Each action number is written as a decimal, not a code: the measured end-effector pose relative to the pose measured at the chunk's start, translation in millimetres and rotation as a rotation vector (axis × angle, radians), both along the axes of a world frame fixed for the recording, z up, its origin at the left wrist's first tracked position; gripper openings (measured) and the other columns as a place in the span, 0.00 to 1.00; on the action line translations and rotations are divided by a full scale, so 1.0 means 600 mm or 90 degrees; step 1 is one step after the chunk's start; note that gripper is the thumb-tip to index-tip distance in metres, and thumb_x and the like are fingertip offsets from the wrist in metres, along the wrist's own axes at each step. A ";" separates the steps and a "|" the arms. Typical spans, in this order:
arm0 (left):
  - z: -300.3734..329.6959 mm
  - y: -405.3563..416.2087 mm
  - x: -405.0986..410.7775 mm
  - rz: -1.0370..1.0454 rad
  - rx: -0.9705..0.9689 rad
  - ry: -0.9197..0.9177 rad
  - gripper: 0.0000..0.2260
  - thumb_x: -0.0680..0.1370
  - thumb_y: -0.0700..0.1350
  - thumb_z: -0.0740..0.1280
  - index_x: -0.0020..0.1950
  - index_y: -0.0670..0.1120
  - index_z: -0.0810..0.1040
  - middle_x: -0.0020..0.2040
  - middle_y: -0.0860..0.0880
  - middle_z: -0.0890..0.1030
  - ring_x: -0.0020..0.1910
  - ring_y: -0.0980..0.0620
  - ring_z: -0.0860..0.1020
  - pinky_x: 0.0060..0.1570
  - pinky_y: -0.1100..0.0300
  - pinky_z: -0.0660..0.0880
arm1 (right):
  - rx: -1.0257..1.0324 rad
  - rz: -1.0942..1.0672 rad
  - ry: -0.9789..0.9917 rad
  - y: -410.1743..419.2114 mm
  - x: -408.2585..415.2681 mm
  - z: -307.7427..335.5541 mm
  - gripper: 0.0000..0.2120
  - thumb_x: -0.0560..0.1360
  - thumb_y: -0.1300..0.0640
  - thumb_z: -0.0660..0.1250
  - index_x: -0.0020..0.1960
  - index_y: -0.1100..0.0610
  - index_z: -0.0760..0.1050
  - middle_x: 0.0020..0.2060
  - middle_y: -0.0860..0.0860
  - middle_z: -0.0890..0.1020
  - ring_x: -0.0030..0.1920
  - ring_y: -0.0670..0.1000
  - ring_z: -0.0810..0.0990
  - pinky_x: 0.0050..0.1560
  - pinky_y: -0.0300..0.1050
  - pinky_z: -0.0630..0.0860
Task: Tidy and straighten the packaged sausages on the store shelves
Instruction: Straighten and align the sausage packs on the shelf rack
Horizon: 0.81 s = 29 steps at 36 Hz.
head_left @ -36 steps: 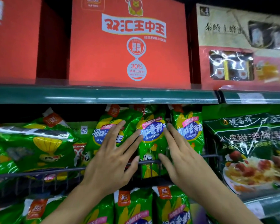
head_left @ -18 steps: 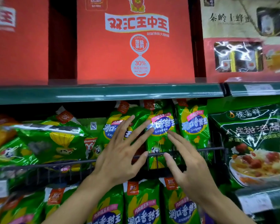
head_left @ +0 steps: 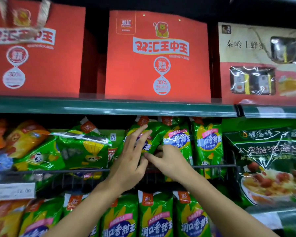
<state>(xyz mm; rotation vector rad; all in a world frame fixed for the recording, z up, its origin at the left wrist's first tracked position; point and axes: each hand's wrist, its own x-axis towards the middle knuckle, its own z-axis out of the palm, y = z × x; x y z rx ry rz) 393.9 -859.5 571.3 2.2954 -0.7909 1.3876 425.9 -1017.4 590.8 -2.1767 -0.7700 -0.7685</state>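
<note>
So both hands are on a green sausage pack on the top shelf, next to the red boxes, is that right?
Not the top shelf. The head view shows the left hand and right hand on a green sausage pack on the shelf below the red boxes.

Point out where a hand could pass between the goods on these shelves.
Free: the dark gap between the two red gift boxes, left and middle. Crowded: the wire basket rail, packed with green sausage packs touching side by side.
</note>
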 end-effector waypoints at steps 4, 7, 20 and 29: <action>-0.011 0.023 -0.003 0.043 0.000 0.004 0.32 0.79 0.38 0.65 0.81 0.53 0.58 0.80 0.59 0.54 0.80 0.57 0.52 0.75 0.65 0.50 | 0.046 -0.027 -0.006 0.015 0.007 -0.010 0.25 0.74 0.37 0.69 0.29 0.54 0.69 0.20 0.48 0.72 0.24 0.46 0.69 0.28 0.43 0.65; -0.015 0.043 -0.007 0.070 -0.007 0.025 0.31 0.81 0.42 0.64 0.81 0.55 0.55 0.80 0.60 0.53 0.80 0.60 0.48 0.73 0.70 0.45 | 0.074 -0.057 -0.012 0.021 0.015 -0.018 0.30 0.73 0.29 0.64 0.30 0.55 0.71 0.23 0.52 0.78 0.29 0.50 0.78 0.35 0.49 0.75; -0.010 0.052 0.009 0.042 -0.148 0.153 0.34 0.84 0.47 0.59 0.81 0.61 0.39 0.80 0.65 0.39 0.74 0.73 0.36 0.70 0.73 0.40 | -0.008 -0.058 -0.013 0.026 0.026 -0.033 0.36 0.67 0.19 0.52 0.38 0.51 0.77 0.27 0.43 0.83 0.34 0.43 0.81 0.43 0.49 0.80; 0.000 0.061 0.015 0.058 -0.201 0.236 0.35 0.82 0.46 0.62 0.82 0.57 0.45 0.82 0.56 0.52 0.81 0.55 0.49 0.79 0.45 0.54 | 0.011 -0.044 -0.021 0.023 0.018 -0.036 0.28 0.72 0.25 0.60 0.37 0.50 0.76 0.28 0.41 0.83 0.33 0.40 0.81 0.36 0.43 0.73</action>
